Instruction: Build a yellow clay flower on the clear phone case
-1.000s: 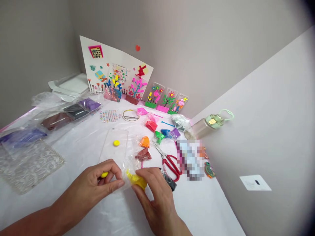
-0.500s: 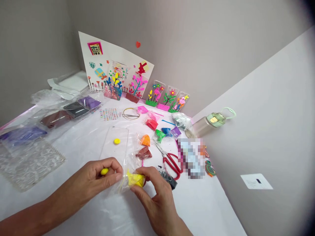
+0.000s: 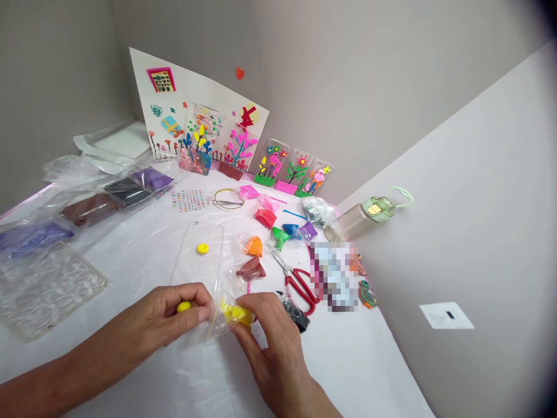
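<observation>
Head view shows a clear phone case lying flat on the white-covered surface, with a small yellow clay disc resting on its far half. At the near edge of the phone case, the left hand is curled closed, a yellow clay ball tucked in its fingers while the thumb and forefinger pinch the end of a transparent plastic bag. By the near right corner of the phone case, the right hand grips the lump of yellow clay in that bag between thumb and fingers.

Just right of the phone case lie packets of orange clay and brown clay; farther right are red-handled scissors and a packet of black clay. Beyond and to the right of it sit packets of red clay, green clay, blue clay and purple clay. A set of gem stickers lies beyond the phone case, and farther back a decorated white board leans upright. Left of the phone case is a textured transparent sheet; well to its right is a bottle.
</observation>
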The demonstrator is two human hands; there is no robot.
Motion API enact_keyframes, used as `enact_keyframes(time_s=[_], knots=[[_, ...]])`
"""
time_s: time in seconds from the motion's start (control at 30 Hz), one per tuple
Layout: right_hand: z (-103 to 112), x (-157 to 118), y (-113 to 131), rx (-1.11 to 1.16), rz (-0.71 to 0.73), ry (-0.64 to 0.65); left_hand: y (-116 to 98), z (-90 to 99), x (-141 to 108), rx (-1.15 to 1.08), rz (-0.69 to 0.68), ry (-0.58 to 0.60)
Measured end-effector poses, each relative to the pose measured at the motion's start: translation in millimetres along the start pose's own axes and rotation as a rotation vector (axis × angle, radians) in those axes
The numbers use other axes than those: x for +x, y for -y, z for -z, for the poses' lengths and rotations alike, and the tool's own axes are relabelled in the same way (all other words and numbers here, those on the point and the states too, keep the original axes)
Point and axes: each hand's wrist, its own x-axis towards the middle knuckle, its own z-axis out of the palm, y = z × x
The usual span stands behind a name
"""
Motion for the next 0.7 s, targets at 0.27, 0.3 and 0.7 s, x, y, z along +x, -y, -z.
enact_keyframes(time_s=[0.27, 0.3, 0.7], knots=[[4.6, 0.2, 5.5, 0.202, -0.037, 0.025, 0.3, -1.8, -1.5, -0.231, 0.021, -0.085], [4.9, 0.2, 6.5, 0.234, -0.047, 0.03, 1.1, -2.1, -0.6, -0.246, 0.025, -0.099], [2.5, -0.8, 4.4, 0.173, -0.065, -0.007, 4.6, 1.7, 1.4, -0.125, 0.008, 0.031]])
